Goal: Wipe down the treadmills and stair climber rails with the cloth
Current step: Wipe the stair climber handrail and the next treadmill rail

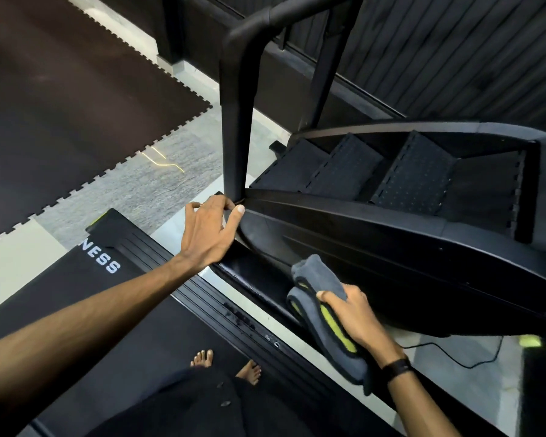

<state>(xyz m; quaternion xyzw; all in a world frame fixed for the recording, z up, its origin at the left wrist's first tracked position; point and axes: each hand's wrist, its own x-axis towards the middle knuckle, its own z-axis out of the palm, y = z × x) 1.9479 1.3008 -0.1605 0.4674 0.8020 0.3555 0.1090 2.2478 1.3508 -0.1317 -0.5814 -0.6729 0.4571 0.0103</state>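
A black stair climber (391, 241) fills the right half, its studded steps in the middle. Its black rail post (237, 121) rises from the side panel and bends right at the top. My left hand (210, 230) grips the foot of that post, thumb on the right side and fingers curled round the left. My right hand (356, 316) holds a folded grey cloth with yellow-green trim (320, 313) against the climber's lower side panel. I stand barefoot on a black treadmill belt (133, 326) at the lower left.
The treadmill's side rail (249, 326) runs diagonally between the belt and the climber. Black interlocking floor mats (60, 105) cover the upper left, with grey floor beside them. A black cable (467, 357) lies on the floor at the lower right. A dark slatted wall stands behind.
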